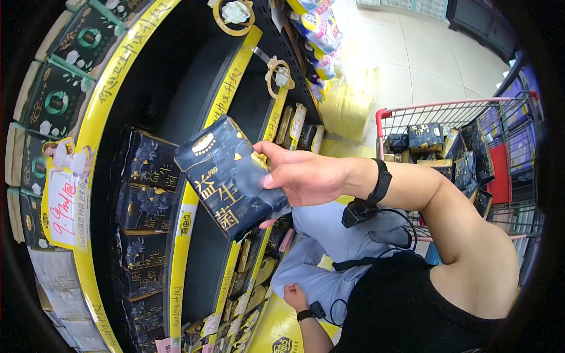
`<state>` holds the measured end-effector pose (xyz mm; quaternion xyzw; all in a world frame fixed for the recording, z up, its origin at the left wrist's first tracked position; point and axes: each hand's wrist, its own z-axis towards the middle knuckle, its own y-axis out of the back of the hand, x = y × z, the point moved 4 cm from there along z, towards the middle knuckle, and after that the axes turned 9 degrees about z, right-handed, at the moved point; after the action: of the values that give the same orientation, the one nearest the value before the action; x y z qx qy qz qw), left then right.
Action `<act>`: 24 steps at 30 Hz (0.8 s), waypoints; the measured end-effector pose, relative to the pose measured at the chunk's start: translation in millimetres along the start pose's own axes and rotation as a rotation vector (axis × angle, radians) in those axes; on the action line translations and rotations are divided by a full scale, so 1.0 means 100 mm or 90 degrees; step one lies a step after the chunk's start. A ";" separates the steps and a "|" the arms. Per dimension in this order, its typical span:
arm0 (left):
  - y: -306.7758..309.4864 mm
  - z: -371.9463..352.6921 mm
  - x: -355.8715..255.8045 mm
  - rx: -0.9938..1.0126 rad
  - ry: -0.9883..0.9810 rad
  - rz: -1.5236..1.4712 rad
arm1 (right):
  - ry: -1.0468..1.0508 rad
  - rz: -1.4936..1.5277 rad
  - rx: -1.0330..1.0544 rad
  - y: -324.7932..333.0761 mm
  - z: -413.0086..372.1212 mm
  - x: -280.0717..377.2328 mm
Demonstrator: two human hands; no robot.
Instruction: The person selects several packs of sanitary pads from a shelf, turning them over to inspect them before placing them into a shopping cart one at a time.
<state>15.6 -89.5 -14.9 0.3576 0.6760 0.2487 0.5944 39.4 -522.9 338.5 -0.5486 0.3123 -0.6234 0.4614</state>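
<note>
My right hand (309, 173) is closed on a dark navy pack of sanitary pads (226, 176) with gold Chinese lettering, held tilted in front of the shelf. My thumb presses on its front face, and the other fingers are partly hidden. Similar dark packs (147, 209) stand stacked on the shelf to the left of the held one. Low in the view, my left hand (295, 297) rests by the leg of my light blue jeans (326, 226), its fingers curled in with nothing visible in them.
A wire shopping cart (459, 106) with a red rim holds several dark packs. Black shelves (200, 247) with yellow edge strips curve past me. A handwritten price card (62, 200) hangs on the left. Green boxed packs (56, 100) stand far left, and a yellow-wrapped bundle (347, 106) lies beyond.
</note>
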 end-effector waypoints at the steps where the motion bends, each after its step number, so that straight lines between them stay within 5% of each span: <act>1: -0.02 0.02 0.02 -0.004 -0.008 -0.009 | -0.004 0.013 0.001 -0.02 -0.02 -0.02; 12: -0.04 0.04 0.02 0.011 0.002 0.048 | -0.052 0.092 0.033 0.05 -0.05 -0.11; 24: -0.05 0.08 0.01 0.023 0.004 0.052 | 0.016 -0.098 0.075 0.18 0.04 -0.23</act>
<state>22.3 -92.7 -21.0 0.3947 0.6670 0.2617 0.5752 47.1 -507.9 313.9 -0.5348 0.2377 -0.6812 0.4398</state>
